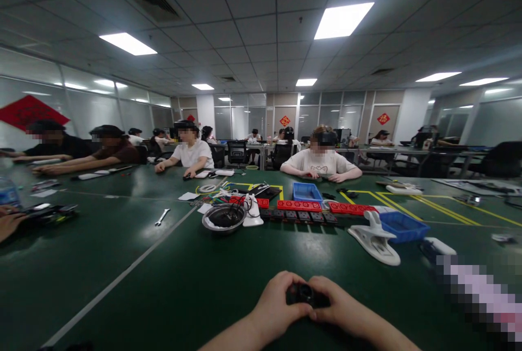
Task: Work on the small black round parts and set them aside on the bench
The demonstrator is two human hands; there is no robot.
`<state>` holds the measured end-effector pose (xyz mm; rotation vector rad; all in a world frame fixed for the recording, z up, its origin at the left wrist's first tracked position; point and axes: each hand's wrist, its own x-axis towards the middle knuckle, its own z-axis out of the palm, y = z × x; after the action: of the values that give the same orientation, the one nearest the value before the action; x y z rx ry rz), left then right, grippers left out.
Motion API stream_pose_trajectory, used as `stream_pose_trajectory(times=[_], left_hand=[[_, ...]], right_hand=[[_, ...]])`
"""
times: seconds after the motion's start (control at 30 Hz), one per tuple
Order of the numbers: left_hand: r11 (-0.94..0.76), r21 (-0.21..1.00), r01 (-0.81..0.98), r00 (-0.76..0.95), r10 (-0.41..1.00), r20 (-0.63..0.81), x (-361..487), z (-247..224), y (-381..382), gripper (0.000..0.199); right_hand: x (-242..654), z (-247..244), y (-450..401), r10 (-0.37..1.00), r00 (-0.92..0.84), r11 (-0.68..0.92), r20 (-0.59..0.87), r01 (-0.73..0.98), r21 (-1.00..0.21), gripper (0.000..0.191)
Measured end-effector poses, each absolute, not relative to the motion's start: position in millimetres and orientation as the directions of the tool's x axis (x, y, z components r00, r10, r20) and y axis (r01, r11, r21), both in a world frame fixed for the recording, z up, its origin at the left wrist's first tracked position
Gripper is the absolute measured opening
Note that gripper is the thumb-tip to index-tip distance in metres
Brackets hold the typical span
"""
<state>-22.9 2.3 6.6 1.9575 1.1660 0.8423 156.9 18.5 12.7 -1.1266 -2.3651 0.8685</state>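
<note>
A small black thing (305,293) is gripped from both sides by the left hand (280,301) and right hand (336,301), toward the near edge of the worktop (179,285), likely so it is kept steady. A metal bowl (222,229) is set farther from that edge, maybe so room is left.

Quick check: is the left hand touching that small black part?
Touching. The head view shows the left hand with its thumb and fingers pressed around one side of the black part, with no gap between them.
</note>
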Motion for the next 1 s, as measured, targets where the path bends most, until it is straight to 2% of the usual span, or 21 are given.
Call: stream_pose_trajectory(times=[1.0], left_hand=[[-0.332,0.821,0.465,0.374,0.914,0.157,-22.7,6.6,2.1,0.035]], right_hand=[[155.3,16.8,15.2,0.798,-0.600,0.475,0.051,0.575,-0.666,0.026]])
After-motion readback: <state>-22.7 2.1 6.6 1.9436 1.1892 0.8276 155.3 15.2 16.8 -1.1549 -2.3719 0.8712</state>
